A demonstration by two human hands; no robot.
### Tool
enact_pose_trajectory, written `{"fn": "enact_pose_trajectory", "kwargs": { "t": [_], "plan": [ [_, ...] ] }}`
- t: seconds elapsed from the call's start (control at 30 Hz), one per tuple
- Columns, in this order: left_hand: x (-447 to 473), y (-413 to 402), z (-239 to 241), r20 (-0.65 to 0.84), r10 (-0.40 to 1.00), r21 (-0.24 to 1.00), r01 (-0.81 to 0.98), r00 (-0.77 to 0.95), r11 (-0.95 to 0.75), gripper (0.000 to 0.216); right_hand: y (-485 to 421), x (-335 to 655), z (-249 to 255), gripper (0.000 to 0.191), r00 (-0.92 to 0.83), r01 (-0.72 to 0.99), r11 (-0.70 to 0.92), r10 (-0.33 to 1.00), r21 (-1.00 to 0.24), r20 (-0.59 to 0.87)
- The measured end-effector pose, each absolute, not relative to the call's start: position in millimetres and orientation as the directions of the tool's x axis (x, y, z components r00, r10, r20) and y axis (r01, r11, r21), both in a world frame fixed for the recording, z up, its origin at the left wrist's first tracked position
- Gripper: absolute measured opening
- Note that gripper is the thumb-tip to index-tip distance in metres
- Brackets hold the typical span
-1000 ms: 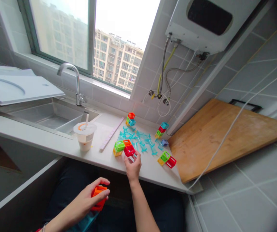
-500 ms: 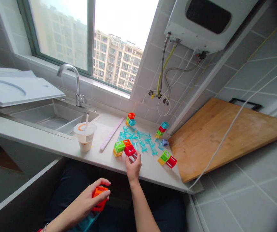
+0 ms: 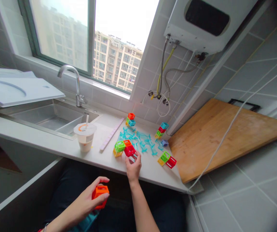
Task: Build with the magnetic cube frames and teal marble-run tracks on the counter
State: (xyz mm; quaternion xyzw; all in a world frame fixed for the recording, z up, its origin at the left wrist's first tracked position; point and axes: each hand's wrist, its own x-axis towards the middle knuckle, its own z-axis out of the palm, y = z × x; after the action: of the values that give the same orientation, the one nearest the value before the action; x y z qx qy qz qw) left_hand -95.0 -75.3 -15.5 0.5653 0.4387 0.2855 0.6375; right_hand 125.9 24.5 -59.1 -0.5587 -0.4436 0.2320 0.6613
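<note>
My left hand is held in front of the counter with thumb and fingers around an orange hollow cube block. Below that hand a translucent teal thing shows in part; I cannot make out what it is. On the counter, my right hand pinches a red cube block at its near side. This red block adjoins an orange block and a green block, with a yellow block under the green one.
Teal toy pieces lie scattered behind my right hand. Block groups stand at the back, back right and right. A lidded cup with a straw, a pale strip, a sink and a leaning wooden board are around.
The orange block in my left hand has turned a little, showing more of its upper face. My right hand stays at the red block.
</note>
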Motion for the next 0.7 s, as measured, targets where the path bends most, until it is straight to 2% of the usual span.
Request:
{"fn": "enact_pose_trajectory", "kwargs": {
  "t": [0.13,0.27,0.47,0.57,0.63,0.7],
  "plan": [
    [-94.9,-75.1,-20.6,-0.236,0.867,0.972,0.092,0.44,0.218,0.07,25.4,126.1,-61.2,0.067,0.502,0.187,0.273,0.799,-0.944,0.33],
    [-84.0,-63.7,-16.0,-0.227,0.898,0.971,0.019,0.377,0.237,0.065,24.7,126.1,-61.7,0.065,0.49,0.186,0.283,0.804,-0.941,0.338],
    [-62.1,-23.4,10.4,-0.111,0.969,0.99,-0.055,0.221,0.126,0.063,22.3,126.8,-61.7,0.066,0.472,0.19,0.302,0.806,-0.934,0.357],
    [-54.6,-6.2,20.3,0.034,0.985,0.996,0.076,0.17,-0.048,0.06,21.1,127.7,-60.9,0.064,0.457,0.199,0.302,0.813,-0.932,0.361],
    [-49.7,1.3,24.4,0.146,0.979,0.958,0.226,0.14,-0.175,0.055,20.7,128.1,-60.7,0.062,0.451,0.202,0.301,0.816,-0.932,0.361],
    [-44.0,5.8,26.1,0.21,0.972,0.908,0.349,0.104,-0.233,0.054,20.9,128.3,-61.3,0.061,0.454,0.197,0.305,0.814,-0.932,0.362]
  ]
}}
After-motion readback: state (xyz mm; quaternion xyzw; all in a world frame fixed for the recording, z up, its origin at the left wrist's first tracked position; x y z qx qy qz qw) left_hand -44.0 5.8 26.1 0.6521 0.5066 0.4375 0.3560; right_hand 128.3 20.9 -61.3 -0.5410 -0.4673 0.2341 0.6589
